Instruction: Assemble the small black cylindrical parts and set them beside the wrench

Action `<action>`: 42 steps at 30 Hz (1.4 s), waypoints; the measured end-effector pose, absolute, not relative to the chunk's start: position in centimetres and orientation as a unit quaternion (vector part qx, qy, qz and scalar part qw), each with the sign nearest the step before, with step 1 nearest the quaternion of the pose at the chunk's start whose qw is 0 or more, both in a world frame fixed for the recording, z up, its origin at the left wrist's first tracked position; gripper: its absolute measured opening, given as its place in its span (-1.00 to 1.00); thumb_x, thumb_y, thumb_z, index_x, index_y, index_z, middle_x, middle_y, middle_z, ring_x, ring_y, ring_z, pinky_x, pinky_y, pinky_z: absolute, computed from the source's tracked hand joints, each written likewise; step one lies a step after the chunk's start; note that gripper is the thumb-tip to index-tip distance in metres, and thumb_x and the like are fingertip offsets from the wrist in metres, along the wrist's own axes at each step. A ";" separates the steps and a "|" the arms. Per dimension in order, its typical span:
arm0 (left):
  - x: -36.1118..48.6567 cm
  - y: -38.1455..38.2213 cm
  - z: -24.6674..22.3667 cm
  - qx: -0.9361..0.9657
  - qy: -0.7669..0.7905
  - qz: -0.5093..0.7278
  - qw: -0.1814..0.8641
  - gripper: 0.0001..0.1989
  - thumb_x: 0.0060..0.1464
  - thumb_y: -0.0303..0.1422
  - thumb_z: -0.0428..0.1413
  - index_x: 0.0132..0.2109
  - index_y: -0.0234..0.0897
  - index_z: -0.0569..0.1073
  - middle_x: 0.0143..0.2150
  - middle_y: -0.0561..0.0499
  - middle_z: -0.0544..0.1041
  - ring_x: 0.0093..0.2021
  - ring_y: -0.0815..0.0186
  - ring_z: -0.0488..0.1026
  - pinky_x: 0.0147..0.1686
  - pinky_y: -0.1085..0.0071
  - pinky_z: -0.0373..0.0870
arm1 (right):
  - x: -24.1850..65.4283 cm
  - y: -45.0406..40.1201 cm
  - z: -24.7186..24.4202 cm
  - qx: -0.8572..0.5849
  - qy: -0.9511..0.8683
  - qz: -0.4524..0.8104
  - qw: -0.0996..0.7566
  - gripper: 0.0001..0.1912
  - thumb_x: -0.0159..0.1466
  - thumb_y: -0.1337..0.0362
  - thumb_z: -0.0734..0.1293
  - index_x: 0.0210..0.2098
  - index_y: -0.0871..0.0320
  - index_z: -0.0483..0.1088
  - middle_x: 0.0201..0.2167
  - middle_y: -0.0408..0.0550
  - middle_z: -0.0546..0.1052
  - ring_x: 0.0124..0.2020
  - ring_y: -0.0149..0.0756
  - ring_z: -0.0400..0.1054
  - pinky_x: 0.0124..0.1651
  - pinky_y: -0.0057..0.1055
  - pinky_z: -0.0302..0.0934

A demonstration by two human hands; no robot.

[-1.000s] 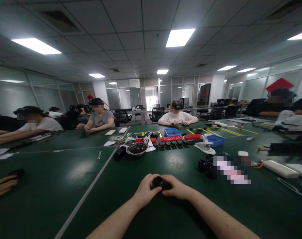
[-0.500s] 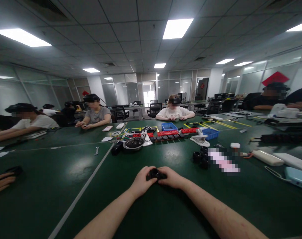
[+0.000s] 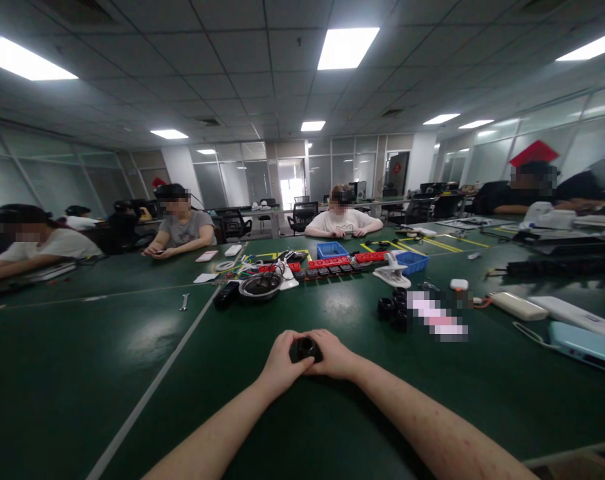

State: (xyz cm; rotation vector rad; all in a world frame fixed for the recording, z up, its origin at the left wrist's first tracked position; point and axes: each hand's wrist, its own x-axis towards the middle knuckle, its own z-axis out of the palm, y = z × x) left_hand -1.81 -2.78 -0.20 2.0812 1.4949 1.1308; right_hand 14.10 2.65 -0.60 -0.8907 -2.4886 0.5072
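Note:
Between my two hands, in the middle of the head view, is a small black round part (image 3: 307, 345) with a dark hole facing up. My left hand (image 3: 282, 363) is closed around its left side, thumb across the front. My right hand (image 3: 331, 353) wraps its right and back side, the fingertips of both hands meeting. The fingers cover much of the part, so its full shape is hidden. A cluster of similar black round parts (image 3: 393, 309) sits on the green table (image 3: 222, 400) to the right, beyond my hands.
Farther back are a dark round dish (image 3: 260, 286) with cables, a white clamp stand (image 3: 393, 270), red power strips (image 3: 327, 261) and blue bins (image 3: 331, 250). A wrench (image 3: 184, 302) lies left; power banks (image 3: 517, 305) lie right. Co-workers sit around the table.
My right hand has moved in closer to my left and now wraps more of the black part. The view has shifted slightly right and down, and a co-worker's hand at left is out of view.

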 end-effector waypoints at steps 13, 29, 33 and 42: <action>-3.0 -2.5 1.1 0.793 0.488 0.324 0.167 -0.62 -0.08 -0.35 0.13 -0.04 -0.19 0.35 -0.21 -0.02 0.39 -0.17 0.23 0.33 -0.16 0.33 0.27 | 15.5 3.7 0.9 -0.295 -0.885 0.335 0.131 -0.71 0.02 0.22 0.34 -0.24 0.13 0.42 -0.19 -0.11 0.46 0.05 -0.11 0.14 0.06 -0.26 -0.01; -3.4 -2.5 1.6 0.812 0.485 0.283 0.160 -0.61 0.01 -0.33 0.06 0.03 -0.10 0.31 -0.08 0.00 0.41 -0.05 0.22 0.29 -0.03 0.26 0.17 | 15.3 2.9 0.9 -0.292 -0.882 0.329 0.171 -0.60 0.00 0.26 0.36 -0.14 0.18 0.31 -0.25 -0.08 0.42 -0.22 -0.27 0.29 -0.18 -0.38 0.14; -3.8 -2.4 1.9 0.808 0.472 0.282 0.211 -0.59 0.01 -0.34 0.06 0.05 -0.09 0.29 -0.05 0.00 0.41 -0.03 0.24 0.29 -0.02 0.29 0.18 | 15.6 3.9 0.5 -0.271 -0.841 0.442 0.152 -0.72 0.01 0.41 0.32 -0.24 0.22 0.34 -0.35 -0.16 0.43 -0.32 -0.37 0.31 -0.23 -0.45 0.17; -2.7 -2.4 0.9 0.770 0.524 0.333 0.149 -0.63 -0.15 -0.32 0.18 -0.12 -0.21 0.39 -0.17 -0.02 0.44 -0.13 0.17 0.35 -0.10 0.25 0.23 | 13.9 2.0 0.3 -0.456 -0.862 0.165 0.145 -0.58 -0.09 -0.05 0.36 -0.45 0.19 0.32 -0.48 -0.06 0.43 -0.42 -0.25 0.30 -0.38 -0.39 0.10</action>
